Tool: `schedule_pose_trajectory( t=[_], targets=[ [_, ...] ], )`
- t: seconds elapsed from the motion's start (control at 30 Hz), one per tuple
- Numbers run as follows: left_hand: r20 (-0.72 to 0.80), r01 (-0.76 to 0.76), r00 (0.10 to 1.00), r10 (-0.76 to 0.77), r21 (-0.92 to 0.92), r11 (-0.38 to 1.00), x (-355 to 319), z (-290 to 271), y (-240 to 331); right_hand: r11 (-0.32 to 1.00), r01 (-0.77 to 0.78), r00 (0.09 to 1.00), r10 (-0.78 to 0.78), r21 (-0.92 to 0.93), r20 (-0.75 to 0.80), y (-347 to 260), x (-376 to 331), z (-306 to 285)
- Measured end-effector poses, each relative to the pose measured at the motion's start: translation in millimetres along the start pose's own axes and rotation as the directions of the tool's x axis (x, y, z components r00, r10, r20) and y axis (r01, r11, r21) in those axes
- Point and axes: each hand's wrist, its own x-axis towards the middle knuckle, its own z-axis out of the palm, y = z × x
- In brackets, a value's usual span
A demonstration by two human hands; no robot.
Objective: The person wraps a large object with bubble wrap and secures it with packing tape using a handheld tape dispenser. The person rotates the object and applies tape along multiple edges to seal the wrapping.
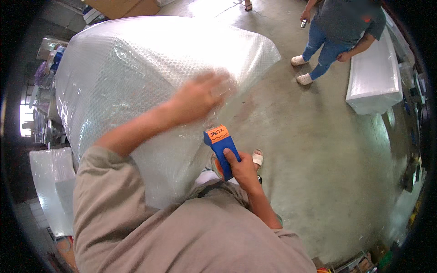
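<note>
A large bundle covered in clear bubble wrap (136,73) fills the left and middle of the view. My left hand (202,95) reaches across its right side, blurred by motion. Its fingers look stretched out, with nothing visible in them. Whether they touch the wrap is hard to make out. In front of my body, my right hand (243,170) grips a blue tape dispenser (224,152) with an orange label on its top end. Part of a tape roll shows at the dispenser's left side, and the wrap's lower right edge lies just beside it.
A person (339,36) in a dark shirt and jeans stands at the far right, a small object in one hand. Beside them sits a white wrapped bundle (375,82). Another wrapped block (53,182) stands at left. Cardboard (120,7) lies behind. Grey concrete floor (314,168) extends right.
</note>
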Motion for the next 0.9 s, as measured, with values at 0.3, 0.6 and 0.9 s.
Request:
schedule_pose_trajectory(
  t=[0.3,0.6,0.9],
  targets=[
    [0.25,-0.038,0.968,0.035,0.004,0.999,-26.3,24.3,44.1,0.614,-0.043,0.859,0.425,-0.788,0.284,-59.6,36.4,-42.1],
    [0.363,0.075,0.932,-0.015,-0.151,0.986,-22.1,-6.3,101.8,0.598,0.424,0.877,-0.084,-0.68,0.473,-122.5,53.7,-166.2],
    [0.689,0.379,0.578,-0.438,-0.702,-0.603,121.9,20.0,117.2,0.712,0.702,0.7,-0.685,-0.017,0.202,-30.9,130.9,-242.6]
  ],
)
